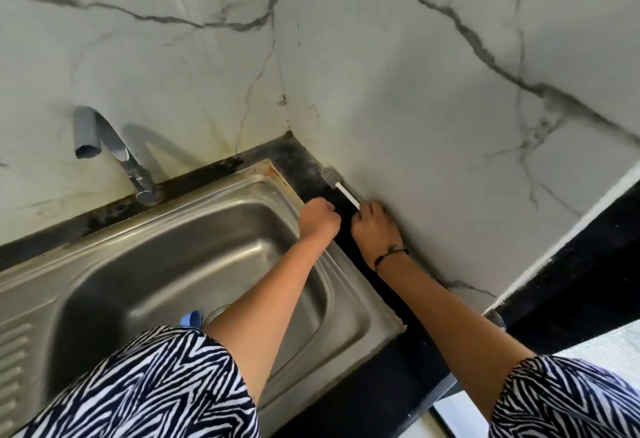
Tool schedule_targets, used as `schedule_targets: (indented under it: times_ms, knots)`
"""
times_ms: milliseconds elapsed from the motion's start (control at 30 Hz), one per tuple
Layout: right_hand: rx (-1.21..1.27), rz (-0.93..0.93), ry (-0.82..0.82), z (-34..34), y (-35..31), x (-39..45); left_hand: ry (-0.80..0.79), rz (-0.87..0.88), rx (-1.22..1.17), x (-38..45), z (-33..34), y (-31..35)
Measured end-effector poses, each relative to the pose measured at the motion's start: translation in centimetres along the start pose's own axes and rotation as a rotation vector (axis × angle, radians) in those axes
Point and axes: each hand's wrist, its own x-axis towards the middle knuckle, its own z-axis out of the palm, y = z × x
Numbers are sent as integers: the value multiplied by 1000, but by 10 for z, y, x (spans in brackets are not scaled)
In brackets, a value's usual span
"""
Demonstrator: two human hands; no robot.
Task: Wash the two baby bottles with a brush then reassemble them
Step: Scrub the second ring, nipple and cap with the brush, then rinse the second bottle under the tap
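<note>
A bottle brush (337, 185) with a grey bristle head and a thin white handle lies on the narrow black counter strip (304, 164) between the sink and the marble wall. My right hand (375, 230) sits at the handle's near end, its fingers curled round it. My left hand (318, 218) is a fist over the sink's right rim, just left of the brush; nothing shows in it. A blue piece (191, 318) and a clear rounded edge (214, 311) peek out in the basin, mostly hidden by my left sleeve. No whole bottle is visible.
The steel sink (145, 264) fills the lower left, with a drainboard at its left edge. A chrome tap (114, 150) stands behind it, with no water running. Marble walls meet in a corner close behind the hands. A round object (496, 320) shows beside my right forearm.
</note>
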Motion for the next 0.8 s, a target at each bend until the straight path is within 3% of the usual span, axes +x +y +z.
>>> schedule_targets:
  times_ms: [333,467,800]
  knots:
    - [-59,-5,122,-18,-12,-4,34,-51,-123,-6,-1,-20]
    - [15,-118,129,-32,-32,0,108,-89,-211,-19,-12,-38]
    - [181,-375,33,-50,-152,10,336,-266,-323,-40,-97,-149]
